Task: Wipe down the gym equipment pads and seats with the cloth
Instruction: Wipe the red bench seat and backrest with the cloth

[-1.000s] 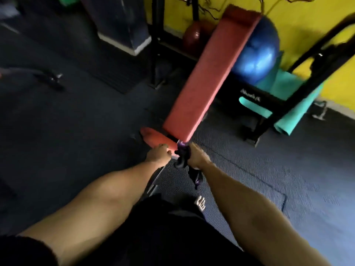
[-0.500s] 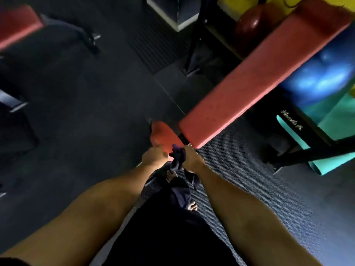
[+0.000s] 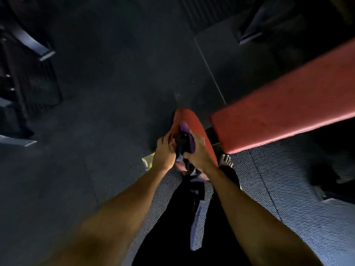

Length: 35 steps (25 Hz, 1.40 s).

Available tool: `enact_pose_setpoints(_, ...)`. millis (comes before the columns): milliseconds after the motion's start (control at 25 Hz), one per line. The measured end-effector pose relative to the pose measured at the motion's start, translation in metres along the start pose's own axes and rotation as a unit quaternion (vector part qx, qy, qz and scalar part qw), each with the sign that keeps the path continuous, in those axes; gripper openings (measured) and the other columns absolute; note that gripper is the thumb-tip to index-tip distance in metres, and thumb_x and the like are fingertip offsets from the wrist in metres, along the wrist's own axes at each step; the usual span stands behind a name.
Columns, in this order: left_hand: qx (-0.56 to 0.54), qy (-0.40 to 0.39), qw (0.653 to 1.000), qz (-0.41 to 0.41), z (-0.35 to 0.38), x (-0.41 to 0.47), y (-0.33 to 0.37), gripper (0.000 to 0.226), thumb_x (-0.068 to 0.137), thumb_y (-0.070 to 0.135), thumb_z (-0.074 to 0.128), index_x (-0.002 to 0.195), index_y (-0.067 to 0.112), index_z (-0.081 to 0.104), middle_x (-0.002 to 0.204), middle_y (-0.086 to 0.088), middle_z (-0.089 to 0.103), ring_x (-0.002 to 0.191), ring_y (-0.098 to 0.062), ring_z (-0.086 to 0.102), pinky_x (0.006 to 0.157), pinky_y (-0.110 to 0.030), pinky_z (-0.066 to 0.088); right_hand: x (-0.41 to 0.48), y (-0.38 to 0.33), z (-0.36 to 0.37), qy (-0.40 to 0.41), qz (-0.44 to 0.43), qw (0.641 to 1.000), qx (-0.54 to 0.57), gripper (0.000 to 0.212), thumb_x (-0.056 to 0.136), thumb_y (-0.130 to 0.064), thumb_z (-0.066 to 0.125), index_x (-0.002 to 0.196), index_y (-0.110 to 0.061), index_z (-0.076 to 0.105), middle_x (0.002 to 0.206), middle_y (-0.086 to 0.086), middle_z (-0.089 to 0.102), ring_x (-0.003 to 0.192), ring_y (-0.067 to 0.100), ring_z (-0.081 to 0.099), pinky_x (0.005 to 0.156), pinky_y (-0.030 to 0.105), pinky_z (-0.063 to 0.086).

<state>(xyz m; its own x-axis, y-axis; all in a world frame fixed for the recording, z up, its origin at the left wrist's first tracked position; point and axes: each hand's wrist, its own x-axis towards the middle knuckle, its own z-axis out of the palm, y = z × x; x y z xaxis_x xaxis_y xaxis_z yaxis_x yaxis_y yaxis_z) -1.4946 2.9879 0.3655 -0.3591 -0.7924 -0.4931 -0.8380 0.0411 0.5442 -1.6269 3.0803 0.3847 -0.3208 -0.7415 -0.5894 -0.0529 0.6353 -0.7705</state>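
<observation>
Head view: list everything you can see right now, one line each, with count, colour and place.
seat: one, red, centre, under the hands
back pad: one, red, long, running from the seat to the right edge
cloth: one, purple and dark, bunched on the seat between the hands, tail hanging toward the person
floor: dark mats all around, textured grey ones at lower right
frames: at least two, dark, left edge and top right; too dim to identify
scrap: one, yellow-green, on the floor by the left wrist; cannot tell what it is
foot: one, bare, below the back pad's near end
left hand: grips the cloth's left side
right hand: grips the cloth's right side
</observation>
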Motion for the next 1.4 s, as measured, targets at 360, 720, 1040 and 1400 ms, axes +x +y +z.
enact_pose_setpoints(360, -0.198, 0.135, 0.965, -0.110, 0.032, 0.027, 0.006, 0.044, 0.099, 0.036, 0.036, 0.128, 0.019, 0.064, 0.126, -0.004, 0.066, 0.117, -0.021, 0.060, 0.102, -0.039, 0.046, 0.068, 0.012, 0.023, 0.010, -0.105, 0.994, 0.016, 0.052, 0.091, -0.047, 0.062, 0.137, -0.024, 0.058, 0.143, -0.007, 0.054, 0.142, 0.010, 0.039, 0.120, 0.026, 0.025)
enact_pose_setpoints(720, -0.165, 0.178, 0.960, -0.141, 0.034, 0.029, 0.018, 0.035, 0.101, 0.023, 0.041, 0.123, 0.022, 0.068, 0.123, 0.001, 0.069, 0.114, -0.015, 0.060, 0.097, -0.027, 0.044, 0.210, -0.004, 0.002, -0.026, -0.146, 0.966, -0.212, 0.027, 0.090, -0.034, 0.066, 0.115, -0.024, 0.070, 0.122, -0.004, 0.064, 0.121, 0.019, 0.053, 0.100, 0.037, 0.046)
enact_pose_setpoints(1040, -0.132, 0.200, 0.963, -0.124, 0.034, 0.033, 0.017, 0.039, 0.096, 0.024, 0.040, 0.112, 0.008, 0.071, 0.108, -0.008, 0.072, 0.101, -0.023, 0.065, 0.090, -0.017, 0.042, 0.145, 0.004, 0.000, -0.089, -0.180, 0.968, -0.150, 0.033, 0.089, -0.030, 0.073, 0.120, -0.022, 0.065, 0.126, -0.008, 0.060, 0.122, 0.007, 0.049, 0.104, 0.015, 0.036)
enact_pose_setpoints(1400, -0.142, 0.203, 0.964, -0.098, 0.042, 0.033, 0.009, 0.043, 0.097, 0.026, 0.036, 0.119, 0.010, 0.069, 0.116, -0.004, 0.069, 0.108, -0.016, 0.063, 0.094, -0.010, 0.041, 0.235, 0.027, 0.011, 0.078, -0.008, 0.990, -0.116, 0.039, 0.102, -0.035, 0.056, 0.138, -0.020, 0.056, 0.134, 0.008, 0.056, 0.122, 0.026, 0.054, 0.092, 0.030, 0.042)
